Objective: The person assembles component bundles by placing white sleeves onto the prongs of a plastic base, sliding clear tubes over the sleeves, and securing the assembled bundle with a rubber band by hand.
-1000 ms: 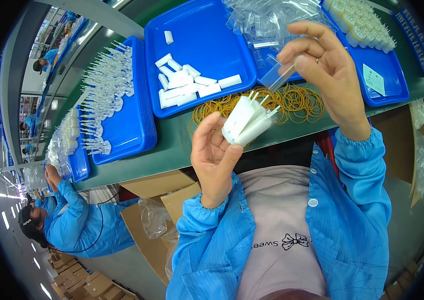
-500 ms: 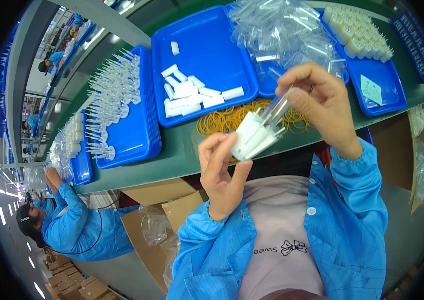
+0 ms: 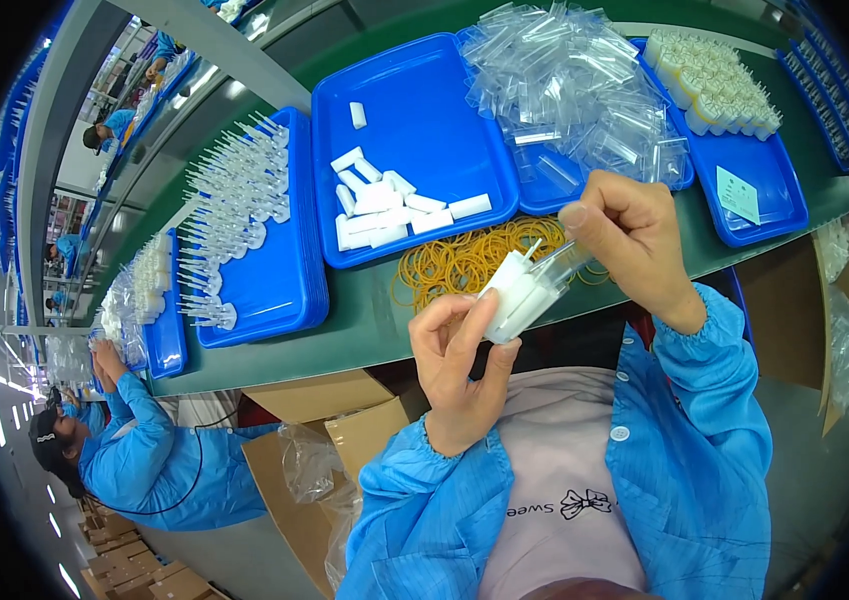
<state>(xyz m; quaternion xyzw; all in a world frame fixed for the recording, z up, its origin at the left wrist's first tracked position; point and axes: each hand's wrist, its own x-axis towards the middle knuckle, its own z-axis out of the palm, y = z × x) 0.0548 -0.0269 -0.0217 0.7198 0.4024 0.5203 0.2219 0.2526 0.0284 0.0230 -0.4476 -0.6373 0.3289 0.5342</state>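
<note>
My left hand [image 3: 464, 370] pinches a small cluster of white plastic pieces [image 3: 516, 305], fingers on its lower left side. Thin stems stick out at the cluster's upper end. In my right hand [image 3: 639, 235], thumb and fingers close on a clear plastic sleeve [image 3: 566, 266], which overlaps the top of the cluster. I cannot tell how far down it reaches over the pieces. Yellow rubber bands [image 3: 444, 258] lie loose on the green table behind my hands. Beyond them, a blue tray [image 3: 409, 95] holds loose white blocks [image 3: 376, 198].
Clear sleeves [image 3: 564, 75] heap up in a tray behind my right hand. Banded white bundles [image 3: 709, 85] fill part of the right tray. At left, stacked blue trays [image 3: 279, 300] hold white stemmed parts [image 3: 234, 195]. Below stands an open cardboard box [image 3: 319, 395]; a co-worker [image 3: 159, 455] is further left.
The right hand has moved slightly down with the sleeve, closer to the cluster. My left hand has shifted a little right and down, still holding the cluster.
</note>
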